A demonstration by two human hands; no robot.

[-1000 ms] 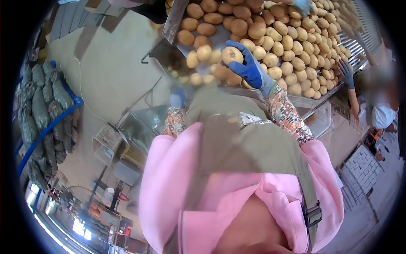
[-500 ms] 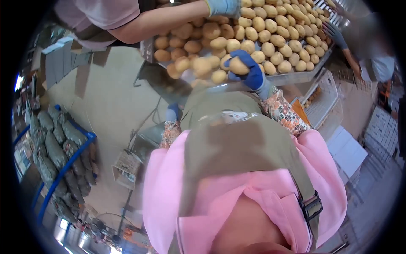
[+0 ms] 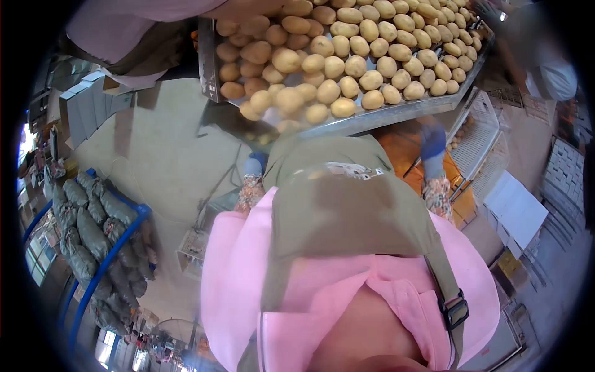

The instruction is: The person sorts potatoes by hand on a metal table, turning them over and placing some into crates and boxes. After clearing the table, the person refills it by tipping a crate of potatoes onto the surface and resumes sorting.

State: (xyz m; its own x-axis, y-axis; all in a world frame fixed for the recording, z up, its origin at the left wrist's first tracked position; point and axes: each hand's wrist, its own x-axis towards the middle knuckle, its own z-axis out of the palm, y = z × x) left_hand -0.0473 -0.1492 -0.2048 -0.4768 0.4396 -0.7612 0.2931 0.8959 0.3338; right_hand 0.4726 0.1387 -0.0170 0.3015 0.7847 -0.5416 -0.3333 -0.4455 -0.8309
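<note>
Many potatoes (image 3: 372,79) lie spread over a metal sorting table (image 3: 384,120) in front of my body. My right hand (image 3: 433,141), in a blue glove, is off the table at the right, above an orange bag or crate (image 3: 403,149); its fingers are blurred and no potato can be made out in it. My left hand (image 3: 255,164), also gloved, hangs low at my left side below the table edge, its fingers mostly hidden. Neither hand touches the potatoes on the table.
Another person's pink sleeve (image 3: 118,31) is at the upper left, and a second person (image 3: 545,68) stands at the upper right. A blue-framed cart (image 3: 118,245) holds filled sacks (image 3: 93,232). White plastic crates (image 3: 474,146) stand at the right, beside a white board (image 3: 515,208).
My right hand has left the table and moved right and down; the potato it held is no longer visible. The co-worker's gloved hand at the top has gone out of view.
</note>
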